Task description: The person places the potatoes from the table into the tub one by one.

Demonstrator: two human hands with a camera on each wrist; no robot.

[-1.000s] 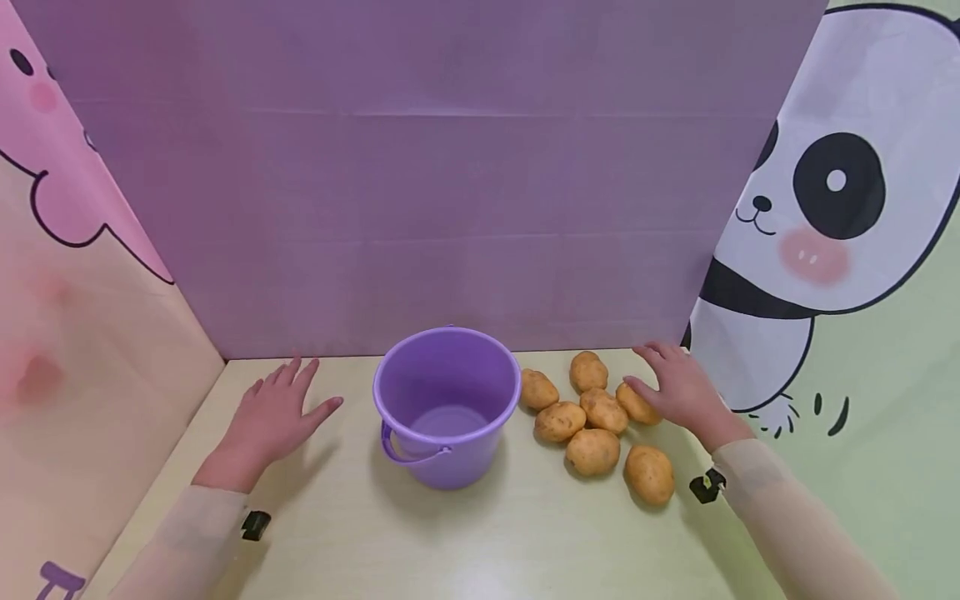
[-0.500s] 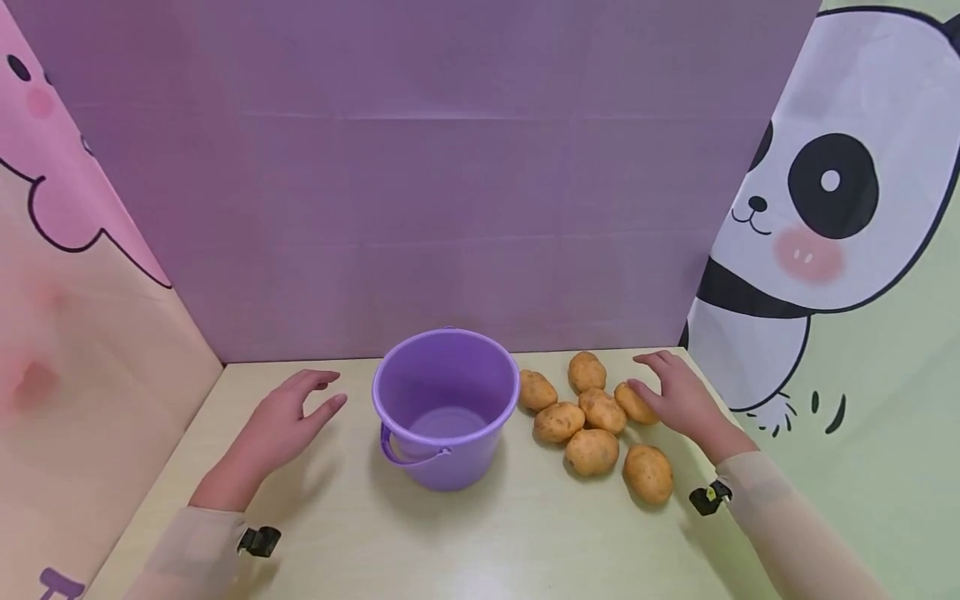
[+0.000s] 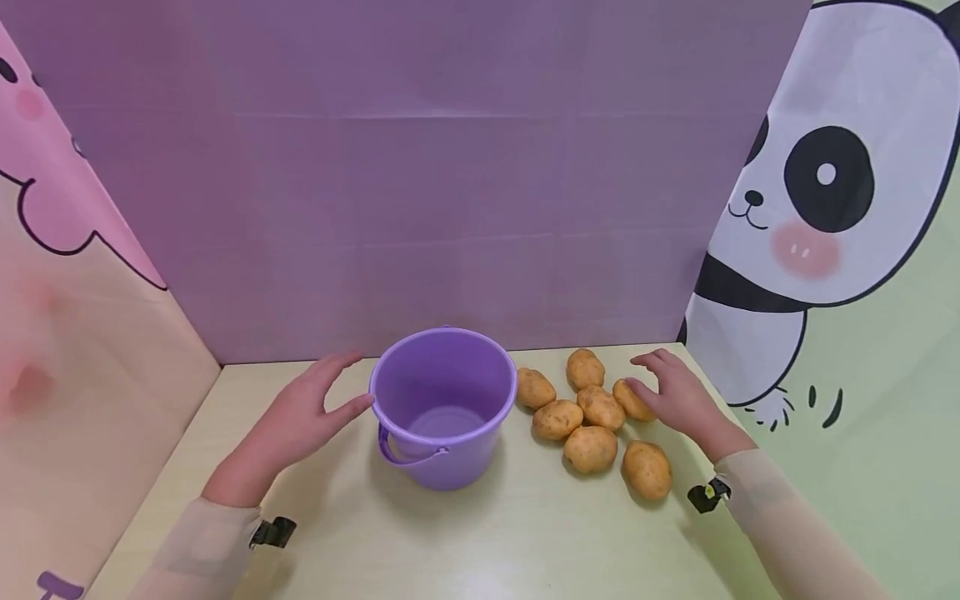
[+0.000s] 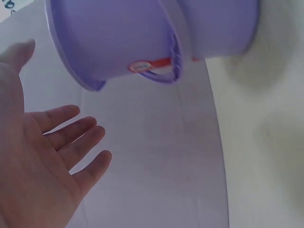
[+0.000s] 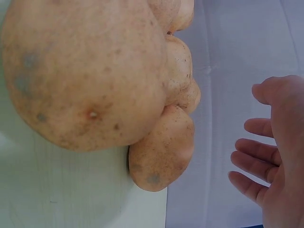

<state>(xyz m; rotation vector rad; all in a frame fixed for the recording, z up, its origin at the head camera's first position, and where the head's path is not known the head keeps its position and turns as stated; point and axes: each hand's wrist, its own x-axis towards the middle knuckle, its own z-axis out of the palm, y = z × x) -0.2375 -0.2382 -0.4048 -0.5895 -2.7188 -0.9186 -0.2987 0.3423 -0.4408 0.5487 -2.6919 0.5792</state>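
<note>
A purple bucket (image 3: 450, 462) stands upright on the table, its handle hanging down at the front left; inside, its bottom is bare. My left hand (image 3: 300, 421) is at the bucket's left side, thumb and fingers spread toward the rim. In the left wrist view that hand (image 4: 52, 156) shows an unfilled palm beside the bucket (image 4: 118, 38). Several potatoes (image 3: 591, 450) lie in a loose group right of the bucket. My right hand (image 3: 682, 400) hovers by the rightmost back potato (image 3: 632, 400), partly covering it; the right wrist view shows relaxed fingers (image 5: 256, 161) holding nothing.
A pale wooden table (image 3: 465, 546) carries everything. Behind it rises a purple backdrop (image 3: 450, 208). A panda-printed panel (image 3: 795, 350) closes the right side and a pink printed panel (image 3: 82, 358) the left. One potato (image 3: 647, 471) lies nearer the front, apart from the group.
My left hand has moved right to the bucket's rim, its fingers turning toward the bucket. The right hand stays about where it was, and bucket and potatoes have not moved.
</note>
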